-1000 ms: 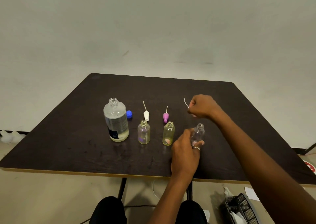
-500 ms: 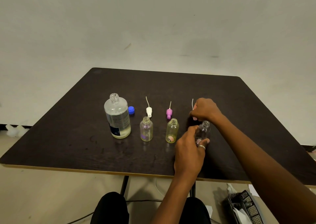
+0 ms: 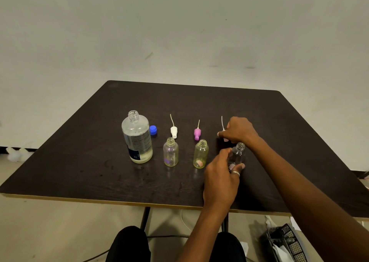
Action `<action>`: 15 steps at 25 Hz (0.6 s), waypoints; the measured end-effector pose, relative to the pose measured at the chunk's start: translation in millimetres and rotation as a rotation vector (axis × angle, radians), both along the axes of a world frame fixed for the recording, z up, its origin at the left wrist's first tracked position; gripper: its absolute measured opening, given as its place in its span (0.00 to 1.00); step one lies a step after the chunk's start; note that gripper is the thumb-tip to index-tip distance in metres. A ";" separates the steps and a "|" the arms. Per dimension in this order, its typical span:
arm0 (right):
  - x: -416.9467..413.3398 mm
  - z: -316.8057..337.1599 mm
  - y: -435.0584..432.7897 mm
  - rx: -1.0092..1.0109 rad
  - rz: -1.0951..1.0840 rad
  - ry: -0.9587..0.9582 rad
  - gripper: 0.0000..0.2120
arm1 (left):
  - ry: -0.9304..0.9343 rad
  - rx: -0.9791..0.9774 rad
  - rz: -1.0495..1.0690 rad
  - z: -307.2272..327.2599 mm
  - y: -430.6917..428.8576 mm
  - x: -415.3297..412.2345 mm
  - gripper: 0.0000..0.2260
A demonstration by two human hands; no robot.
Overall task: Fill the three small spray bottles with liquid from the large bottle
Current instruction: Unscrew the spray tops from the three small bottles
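Preparation stage, before any pouring. At the left of the counter [image 3: 83,162] stands the large bottle [image 3: 136,140], upright and uncapped, with its blue cap [image 3: 153,130] just beside it. Next come the white spray head [image 3: 174,131], lying behind the first small bottle [image 3: 171,154], and the pink spray head [image 3: 197,133], lying behind the yellowish second small bottle [image 3: 200,156]; both bottles stand open-necked. The left hand [image 3: 219,181] grips the lower body of the clear third small bottle [image 3: 238,152], fingers [image 3: 238,167] curled round it, holding it upright. Just behind it, the right hand [image 3: 239,131] pinches the third spray head [image 3: 222,123] in curled fingers, the dip tube pointing up and away. The head itself is largely hidden, so whether it rests on the counter cannot be told. The step in hand is judged to be the laying aside of the last spray head. The next move calls for the right hand to let go, reach across to the large bottle, and tip it carefully over a narrow neck while the other hand steadies the small bottle.
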State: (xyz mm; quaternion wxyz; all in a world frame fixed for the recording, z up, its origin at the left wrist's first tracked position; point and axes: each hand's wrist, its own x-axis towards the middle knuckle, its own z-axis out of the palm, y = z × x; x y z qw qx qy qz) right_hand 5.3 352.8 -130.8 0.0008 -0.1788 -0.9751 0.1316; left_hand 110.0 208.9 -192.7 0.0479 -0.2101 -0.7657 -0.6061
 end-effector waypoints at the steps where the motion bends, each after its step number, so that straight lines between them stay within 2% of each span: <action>1: -0.1 -0.4 0.3 0.000 0.003 0.003 0.17 | -0.001 -0.001 0.002 -0.2 0.1 -0.2 0.19; 15: -1.2 -5.0 3.0 0.018 -0.004 0.026 0.22 | 0.022 -0.028 0.025 1.8 -0.3 1.7 0.21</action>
